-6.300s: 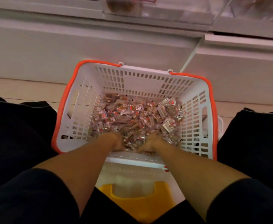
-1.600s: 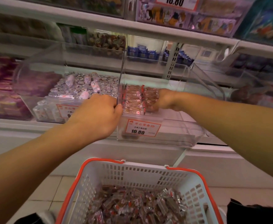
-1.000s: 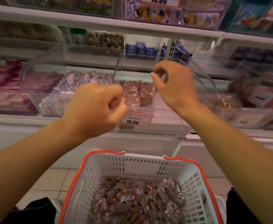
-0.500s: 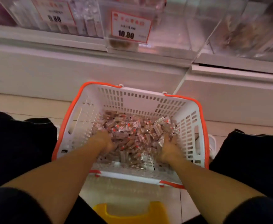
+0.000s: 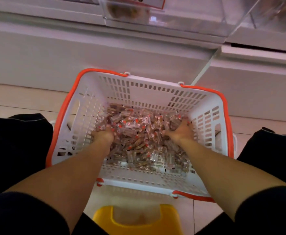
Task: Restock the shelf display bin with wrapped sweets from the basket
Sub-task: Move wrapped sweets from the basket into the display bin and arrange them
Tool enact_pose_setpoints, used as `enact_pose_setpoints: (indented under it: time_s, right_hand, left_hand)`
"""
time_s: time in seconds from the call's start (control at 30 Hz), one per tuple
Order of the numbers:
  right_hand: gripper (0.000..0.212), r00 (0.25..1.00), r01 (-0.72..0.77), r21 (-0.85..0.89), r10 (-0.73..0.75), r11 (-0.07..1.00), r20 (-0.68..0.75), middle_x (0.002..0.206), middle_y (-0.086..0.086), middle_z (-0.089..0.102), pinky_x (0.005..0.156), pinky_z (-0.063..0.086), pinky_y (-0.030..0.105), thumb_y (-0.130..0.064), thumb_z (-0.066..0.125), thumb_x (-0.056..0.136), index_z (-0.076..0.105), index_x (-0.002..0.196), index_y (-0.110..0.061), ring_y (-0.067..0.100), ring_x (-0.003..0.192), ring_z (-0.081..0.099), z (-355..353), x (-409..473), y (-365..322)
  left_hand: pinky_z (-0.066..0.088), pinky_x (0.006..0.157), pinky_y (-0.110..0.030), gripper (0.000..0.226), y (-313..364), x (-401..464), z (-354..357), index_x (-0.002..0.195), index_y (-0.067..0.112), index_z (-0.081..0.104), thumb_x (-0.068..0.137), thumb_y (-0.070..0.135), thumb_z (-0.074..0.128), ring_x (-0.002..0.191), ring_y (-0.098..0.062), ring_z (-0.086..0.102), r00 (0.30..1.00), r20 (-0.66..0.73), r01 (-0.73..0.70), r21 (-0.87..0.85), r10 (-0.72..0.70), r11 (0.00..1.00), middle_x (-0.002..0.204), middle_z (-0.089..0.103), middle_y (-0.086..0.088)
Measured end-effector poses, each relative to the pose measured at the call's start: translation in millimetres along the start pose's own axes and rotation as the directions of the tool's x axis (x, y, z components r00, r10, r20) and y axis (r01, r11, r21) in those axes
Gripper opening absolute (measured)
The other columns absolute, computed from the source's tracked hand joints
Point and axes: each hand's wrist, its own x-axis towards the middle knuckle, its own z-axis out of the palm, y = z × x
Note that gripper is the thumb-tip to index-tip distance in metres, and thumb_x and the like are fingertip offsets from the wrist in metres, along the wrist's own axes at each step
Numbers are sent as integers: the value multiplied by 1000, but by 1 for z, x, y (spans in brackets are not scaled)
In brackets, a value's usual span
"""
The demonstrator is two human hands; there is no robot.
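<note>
A white slotted basket [image 5: 145, 92] with an orange rim stands on the floor between my knees. A heap of small clear-wrapped brown sweets [image 5: 138, 133] with red marks fills its bottom. My left hand [image 5: 103, 134] is dug into the left side of the heap, fingers curled round sweets. My right hand [image 5: 181, 129] is buried in the right side, fingers curled into the sweets too. The clear shelf display bin [image 5: 181, 22] juts out above at the top edge; only its underside and the lower edge of a price label show.
The white shelf base [image 5: 71, 53] runs behind the basket. A yellow stool [image 5: 137, 219] sits under me at the bottom edge. My dark-clothed knees [image 5: 15, 141] flank the basket on both sides. Pale floor tiles [image 5: 20, 99] show to the left and right.
Both hands came down from the shelf bin into the basket. Since half a second ago they have pushed farther forward into the heap and curled round sweets; the view tilted down.
</note>
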Motion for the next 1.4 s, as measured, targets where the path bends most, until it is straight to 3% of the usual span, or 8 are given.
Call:
enact_pose_setpoints:
  time_s: [0.2,0.43,0.53,0.7,0.93,1.17,1.3,1.4]
  right_hand:
    - [75,998,64,52,-64,997,0,128,14,62,71,51,30,-49,72,84,42,141,-12,31,99,65,16,-1,-13]
    - [50,967,8,316,-87,949,237,119,9,63,79,60,48,-20,72,89,54,135,-9,32,96,69,16,-18,-18]
    - [55,875,-114,387,-92,915,476,120,10,65,75,62,43,-11,68,92,46,142,-10,27,85,74,18,-35,-18]
    - [55,851,-131,376,-91,917,517,146,8,46,92,56,46,-12,64,95,42,145,-7,26,123,54,8,-56,-24]
    - [30,745,182,183,-256,966,616,126,17,62,91,55,54,-4,57,97,58,127,-3,35,108,67,-90,-85,-90]
    - [21,604,424,230,-463,876,648,88,8,65,78,61,39,6,54,95,62,97,-13,18,77,67,-199,-130,-144]
    - [26,584,448,473,-648,759,488,105,21,64,85,60,38,6,53,95,55,119,-2,27,88,69,-238,-164,-164]
    - [28,559,530,567,-763,630,325,102,19,62,80,61,35,4,56,93,60,119,-5,29,89,65,-253,-189,-175]
  left_hand:
    - [53,50,-31,47,10,-7,10,97,14,60,90,61,55,59,-17,64,961,277,38,-204,20,978,72,66,-5]
    - [57,66,-35,9,12,-28,13,98,11,64,90,9,68,73,-17,65,883,469,-82,109,21,991,93,70,-10]
    - [60,60,-32,40,7,-37,7,112,10,54,82,-14,66,88,-23,68,863,504,-94,80,41,992,108,67,-12]
    - [61,72,-31,30,8,-63,-13,109,5,61,85,-11,63,104,-24,64,734,678,27,32,-42,999,122,61,-9]
    - [59,68,-23,23,65,-104,-48,94,-2,76,71,4,77,93,-24,73,517,836,178,-314,183,933,104,72,-18]
    - [59,75,-24,55,157,-185,-91,115,-1,60,63,-17,65,92,-24,73,246,904,-59,-346,350,936,106,71,-20]
    - [61,77,-29,40,223,-242,-122,119,-2,59,80,-1,50,94,-38,71,272,872,-227,-352,406,908,115,66,-27]
    - [57,48,-24,26,239,-273,-141,110,4,61,101,21,44,68,-28,74,367,743,-537,-322,559,780,94,73,-21]
